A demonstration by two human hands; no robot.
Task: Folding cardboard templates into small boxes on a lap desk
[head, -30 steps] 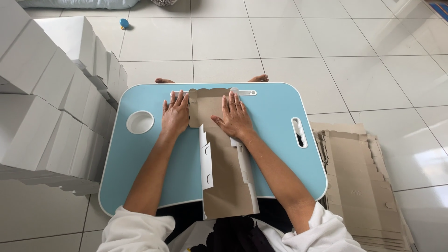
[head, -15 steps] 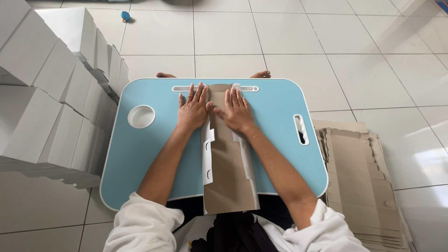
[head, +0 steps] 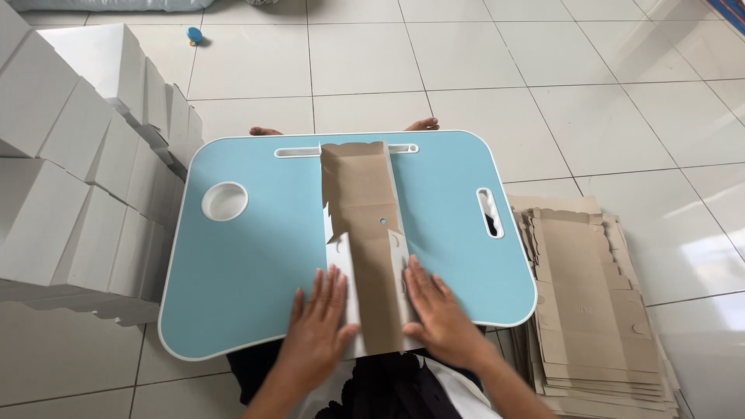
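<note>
A flat brown cardboard box blank (head: 361, 209) lies lengthwise down the middle of a light blue lap table (head: 256, 264). Its near half has white side flaps folded inward. My left hand (head: 318, 330) rests flat on the left white flap near the table's front edge. My right hand (head: 438, 310) presses flat on the right flap. Fingers of both hands are spread, and neither grips anything. The far half of the blank lies uncovered, reaching the table's slot at the back.
Stacks of folded white boxes (head: 70, 171) stand on the tiled floor to the left. A pile of flat brown cardboard blanks (head: 594, 302) lies on the floor to the right. The table has a round cup recess (head: 225, 202) and a handle slot (head: 490, 212).
Both hands slid from the far end of the cardboard blank down to its near end, toward my body. The far half of the blank is now uncovered.
</note>
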